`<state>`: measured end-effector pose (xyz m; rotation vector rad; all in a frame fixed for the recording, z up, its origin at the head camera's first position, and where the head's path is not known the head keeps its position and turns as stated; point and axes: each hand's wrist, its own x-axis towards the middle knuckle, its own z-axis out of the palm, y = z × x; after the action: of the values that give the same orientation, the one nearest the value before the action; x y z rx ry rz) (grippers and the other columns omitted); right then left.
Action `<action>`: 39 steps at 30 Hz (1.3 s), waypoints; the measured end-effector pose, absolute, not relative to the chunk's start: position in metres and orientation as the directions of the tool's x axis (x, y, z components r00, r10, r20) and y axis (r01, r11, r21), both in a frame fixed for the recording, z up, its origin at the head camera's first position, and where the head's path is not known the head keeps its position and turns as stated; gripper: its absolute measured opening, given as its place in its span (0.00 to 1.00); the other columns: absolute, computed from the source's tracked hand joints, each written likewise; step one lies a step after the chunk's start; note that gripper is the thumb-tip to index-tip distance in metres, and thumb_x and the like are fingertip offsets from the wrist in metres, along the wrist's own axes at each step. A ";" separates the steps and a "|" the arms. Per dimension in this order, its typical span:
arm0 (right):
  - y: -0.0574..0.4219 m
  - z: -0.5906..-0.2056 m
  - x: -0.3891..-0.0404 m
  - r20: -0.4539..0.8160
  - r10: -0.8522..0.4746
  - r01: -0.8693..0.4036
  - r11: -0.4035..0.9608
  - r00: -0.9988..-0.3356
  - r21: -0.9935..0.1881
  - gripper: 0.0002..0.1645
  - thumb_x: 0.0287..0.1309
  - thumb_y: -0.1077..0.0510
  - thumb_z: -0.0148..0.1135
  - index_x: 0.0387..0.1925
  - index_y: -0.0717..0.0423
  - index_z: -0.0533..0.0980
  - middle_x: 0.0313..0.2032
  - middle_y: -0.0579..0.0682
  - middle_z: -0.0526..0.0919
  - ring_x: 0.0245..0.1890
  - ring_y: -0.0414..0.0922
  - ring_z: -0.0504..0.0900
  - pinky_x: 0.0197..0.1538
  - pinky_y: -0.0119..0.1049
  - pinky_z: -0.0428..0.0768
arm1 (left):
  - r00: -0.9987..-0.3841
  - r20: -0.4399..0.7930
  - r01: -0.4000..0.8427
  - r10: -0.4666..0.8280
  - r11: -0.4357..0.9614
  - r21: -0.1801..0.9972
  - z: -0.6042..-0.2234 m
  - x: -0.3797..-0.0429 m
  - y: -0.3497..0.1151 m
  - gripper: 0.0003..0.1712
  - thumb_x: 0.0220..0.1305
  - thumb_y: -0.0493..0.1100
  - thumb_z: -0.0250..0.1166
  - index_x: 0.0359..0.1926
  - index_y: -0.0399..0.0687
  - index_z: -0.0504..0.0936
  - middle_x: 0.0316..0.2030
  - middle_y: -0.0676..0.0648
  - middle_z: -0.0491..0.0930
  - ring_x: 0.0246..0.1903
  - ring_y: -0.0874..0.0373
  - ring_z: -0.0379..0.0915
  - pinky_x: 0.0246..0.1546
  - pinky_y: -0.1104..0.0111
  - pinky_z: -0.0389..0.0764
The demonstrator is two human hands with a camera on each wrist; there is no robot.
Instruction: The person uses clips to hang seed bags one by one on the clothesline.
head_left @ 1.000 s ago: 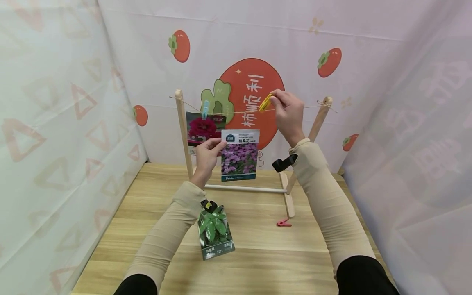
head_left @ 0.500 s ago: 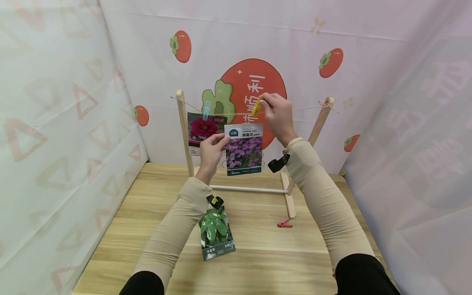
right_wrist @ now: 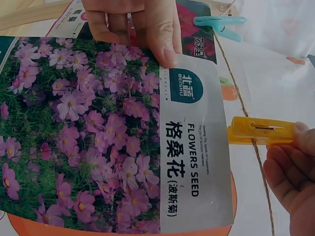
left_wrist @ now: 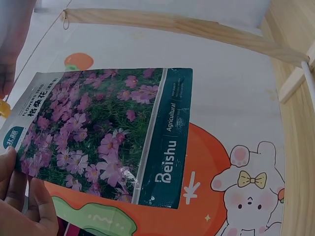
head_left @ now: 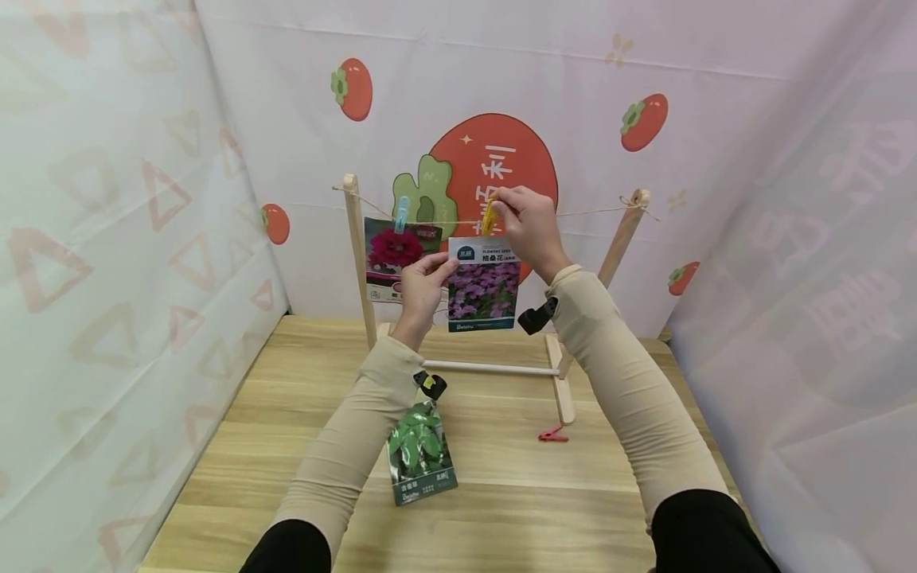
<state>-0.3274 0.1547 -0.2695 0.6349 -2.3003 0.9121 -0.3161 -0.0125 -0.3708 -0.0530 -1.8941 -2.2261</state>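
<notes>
Purple blossoms cover the seed packet point(head_left: 483, 286) held near the centre of the head view, where the left hand point(head_left: 423, 290) pinches its left edge in a firm grip. The right hand point(head_left: 533, 227), above and to the right of it, has its grip closed on a yellow clothespin point(head_left: 489, 217). Only the right wrist view lays out their meeting plainly: at right of frame the clothespin straddles the string point(right_wrist: 263, 187), its tip at the packet's top edge, though I cannot tell whether it bites the foil. The left wrist view alone reveals a printed rabbit point(left_wrist: 251, 201) at lower right. The head view alone takes in the worktop point(head_left: 258, 446), with a green-leaf packet point(head_left: 420, 450) at lower centre and a pink clothespin point(head_left: 552, 434) to its right; at upper left of centre a blue clothespin point(head_left: 401, 215) holds a red-flower packet point(head_left: 396, 248) on the string. Compared with a second ago, the purple packet sits further right and higher, and the yellow clothespin has shifted left and down, closing the gap between them. The held packet reads "FLOWERS SEED", "格桑花 (波斯菊)" and "BEISHU" at its top, "Beishu" and "Agricultural" on its teal band; the green-leaf one reads "含羞草".
</notes>
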 end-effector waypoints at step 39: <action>0.156 -0.270 -0.325 0.529 -0.326 -0.595 0.637 -0.783 -0.489 0.19 0.68 0.58 0.57 0.56 0.62 0.78 0.52 0.59 0.83 0.44 0.51 0.83 0.49 0.44 0.83 | -0.972 0.180 0.199 -0.153 -0.122 0.972 -0.365 -0.315 -0.013 0.15 0.65 0.41 0.65 0.49 0.36 0.83 0.39 0.47 0.82 0.36 0.66 0.74 0.42 0.68 0.77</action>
<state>-0.3252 0.1555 -0.2699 0.7295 -2.4657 0.9409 -0.3155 -0.0132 -0.3648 -0.0519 -1.9088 -2.1912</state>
